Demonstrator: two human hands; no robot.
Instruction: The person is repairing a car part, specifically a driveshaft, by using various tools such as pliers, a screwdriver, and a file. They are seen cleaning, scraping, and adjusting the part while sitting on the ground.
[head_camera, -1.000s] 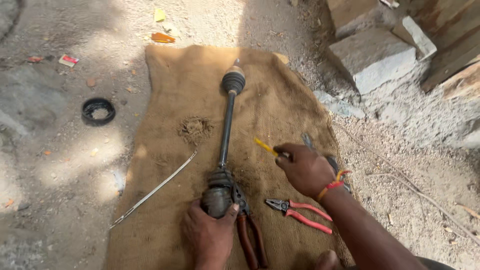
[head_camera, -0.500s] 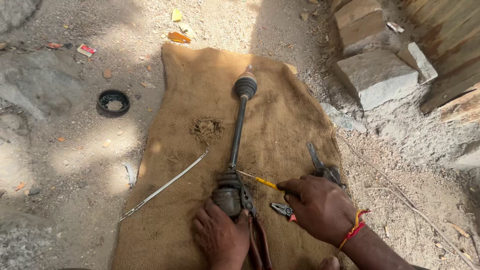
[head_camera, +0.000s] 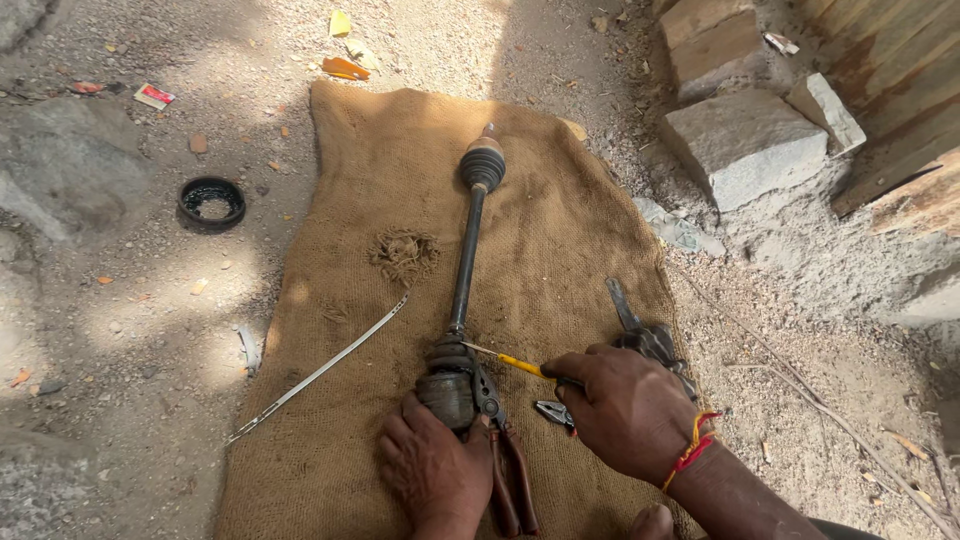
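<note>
Under my hands I see tan burlap sacking (head_camera: 560, 200). By my left hand (head_camera: 435, 470) lie the black, grimy axle shaft (head_camera: 466, 262) and reddish-brown plier handles (head_camera: 512, 482). My right hand (head_camera: 628, 408), with a red-and-yellow wrist thread (head_camera: 690, 450), grips a yellow-handled screwdriver (head_camera: 520, 365).

Black rubber ring (head_camera: 212, 201), stone blocks (head_camera: 742, 146), metal strip (head_camera: 318, 372).

Hard daylight fell in patches; the burlap sack (head_camera: 560, 200) lay mostly in soft shade, while sunlit dirt left of the hands glared pale. Focus was sharp, edges slightly stretched.
</note>
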